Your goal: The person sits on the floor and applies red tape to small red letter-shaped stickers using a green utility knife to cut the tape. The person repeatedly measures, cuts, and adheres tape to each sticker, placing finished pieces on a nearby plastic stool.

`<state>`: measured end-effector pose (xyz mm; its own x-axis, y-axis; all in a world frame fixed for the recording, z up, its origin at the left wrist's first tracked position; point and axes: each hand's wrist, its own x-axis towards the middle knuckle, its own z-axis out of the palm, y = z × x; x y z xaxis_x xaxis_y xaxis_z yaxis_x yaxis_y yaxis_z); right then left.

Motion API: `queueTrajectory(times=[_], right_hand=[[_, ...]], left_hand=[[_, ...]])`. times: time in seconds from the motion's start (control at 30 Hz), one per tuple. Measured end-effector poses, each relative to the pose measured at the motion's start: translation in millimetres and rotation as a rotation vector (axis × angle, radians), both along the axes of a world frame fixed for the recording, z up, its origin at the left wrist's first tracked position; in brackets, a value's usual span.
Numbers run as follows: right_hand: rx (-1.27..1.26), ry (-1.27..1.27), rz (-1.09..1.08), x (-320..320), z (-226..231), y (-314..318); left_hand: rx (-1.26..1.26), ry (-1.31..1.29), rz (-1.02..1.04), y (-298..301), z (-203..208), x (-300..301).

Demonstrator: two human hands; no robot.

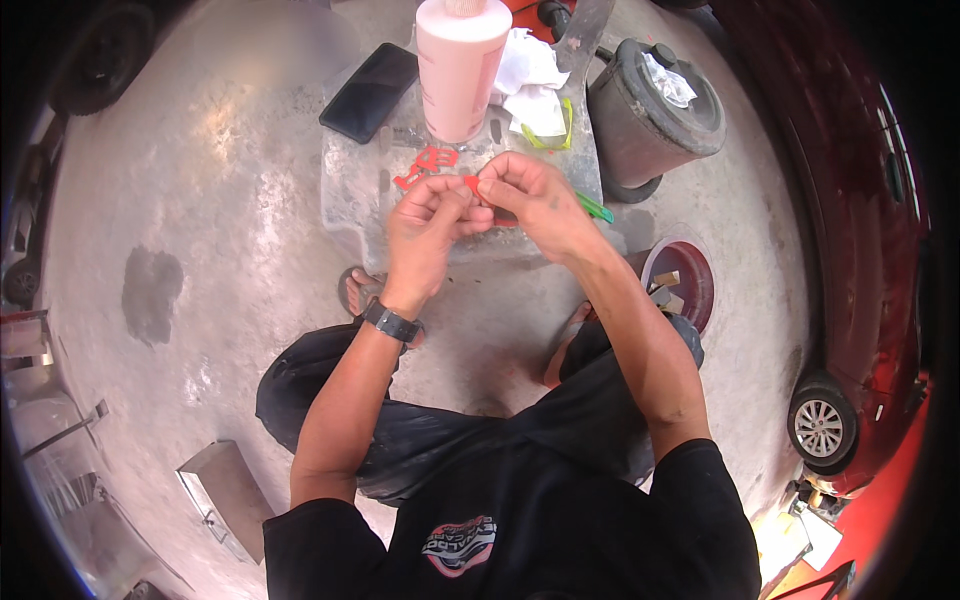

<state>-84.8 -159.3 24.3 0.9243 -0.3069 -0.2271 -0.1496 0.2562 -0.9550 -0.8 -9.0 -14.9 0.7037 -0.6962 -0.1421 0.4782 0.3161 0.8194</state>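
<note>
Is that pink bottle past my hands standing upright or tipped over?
Upright: the pink bottle stands on its base on the low grey platform, with its cap at the top.

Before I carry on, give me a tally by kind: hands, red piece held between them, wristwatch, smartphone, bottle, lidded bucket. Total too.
Left hand and right hand: 2
Held red piece: 1
Black wristwatch: 1
Black smartphone: 1
Pale pink bottle: 1
Dark grey lidded bucket: 1
Total: 7
</note>
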Motion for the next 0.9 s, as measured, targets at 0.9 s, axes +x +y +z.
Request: queueTrajectory(times=[0.9], right_hand=[[0.254,0.042,0.094,0,-14,-22]], left_hand=[[0.188,-0.501,-0.02,-3,14,1]])
